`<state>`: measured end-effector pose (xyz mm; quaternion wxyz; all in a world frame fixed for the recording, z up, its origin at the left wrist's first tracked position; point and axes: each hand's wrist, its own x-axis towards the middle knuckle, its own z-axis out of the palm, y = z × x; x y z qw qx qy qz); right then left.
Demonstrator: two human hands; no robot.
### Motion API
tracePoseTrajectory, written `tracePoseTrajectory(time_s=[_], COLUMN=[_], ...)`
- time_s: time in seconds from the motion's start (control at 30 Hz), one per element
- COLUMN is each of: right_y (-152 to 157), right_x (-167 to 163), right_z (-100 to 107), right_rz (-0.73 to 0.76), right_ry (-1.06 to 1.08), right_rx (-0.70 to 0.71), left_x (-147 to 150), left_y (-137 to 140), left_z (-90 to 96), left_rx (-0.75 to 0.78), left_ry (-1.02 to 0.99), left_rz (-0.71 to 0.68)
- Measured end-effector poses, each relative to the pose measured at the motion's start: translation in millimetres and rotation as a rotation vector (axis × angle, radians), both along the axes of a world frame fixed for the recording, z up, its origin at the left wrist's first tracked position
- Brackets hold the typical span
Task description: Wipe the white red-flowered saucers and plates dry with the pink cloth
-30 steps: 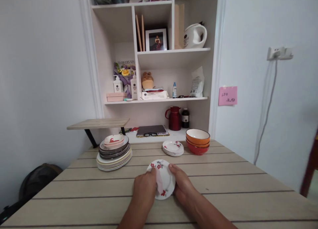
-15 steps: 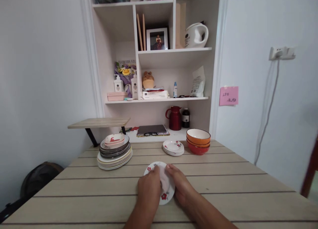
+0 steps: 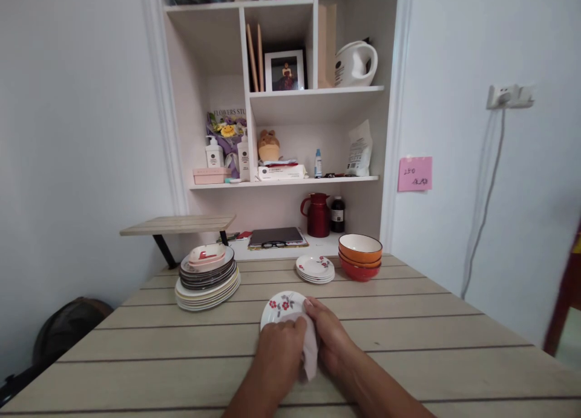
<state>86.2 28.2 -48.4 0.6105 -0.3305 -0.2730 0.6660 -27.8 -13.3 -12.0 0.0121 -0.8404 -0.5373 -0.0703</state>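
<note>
Pale planks top the table point(image 3: 431, 339). The right hand point(image 3: 334, 336) clamps the rim of a flowered plate point(image 3: 271, 312), partly beneath the left hand point(image 3: 280, 350), which clutches a cloth point(image 3: 310, 350) against it, apparently wiping; another stroke would need that rim steady.

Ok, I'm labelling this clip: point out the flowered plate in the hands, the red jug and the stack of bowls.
Held flowered plate point(image 3: 284, 306): head view, on its flower print.
Red jug point(image 3: 319, 217): head view, on its body.
Stack of bowls point(image 3: 361, 256): head view, on its orange outer wall.

Beyond hands point(image 3: 280, 350), gap between plate stacks point(image 3: 207, 280)
</note>
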Motion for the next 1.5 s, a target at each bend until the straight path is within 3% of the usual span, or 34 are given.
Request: tracePoseTrajectory(time_s=[0.13,0.47,0.57,0.67,0.77,0.87,1.0,1.3,1.4,1.5], right_y=[2.0,-3.4,-3.0,-2.5,-2.1,-1.7,-1.8,-3.0,-2.5,-1.2], right_x=[-0.3,-3.5,-2.8,-1.8,-1.2,-0.5,-0.3,-2.8,-2.1,-1.4], right_z=[-3.8,0.5,1.1,1.5,1.5,1.6,1.6,2.8,2.4,0.7], right_rz=[0.039,-0.023,-0.069,-0.097,-0.050,0.031,0.049,-0.060,-0.080,-0.091], right_ry=[-0.007,-0.097,-0.069,-0.037,-0.012,-0.002,0.000,-0.052,-0.043,0.000], right_rx=[0.025,0.050,0.017,0.010,0.010,-0.001,0.017,0.013,-0.004,-0.004], left_x=[3.9,-7.3,-9.7,-7.4,-3.0,0.4,4.7,0.8,-3.7,-4.0], left_y=[-0.8,16.1,13.9,8.2,3.4,1.8,3.6,12.6,13.1,10.2], left_z=[-1.2,-5.3,-4.7,-4.2,-6.5,-10.0,-11.0,-5.3,-7.6,-11.4], left_rx=[-0.007,0.022,0.002,-0.003,0.014,0.034,0.070,0.031,0.036,0.063], left_ry=[-0.018,-0.086,-0.056,-0.016,0.012,0.012,0.020,-0.045,-0.039,0.009], left_rz=[-0.006,0.355,0.318,0.143,-0.057,-0.135,-0.025,0.328,0.310,0.131])
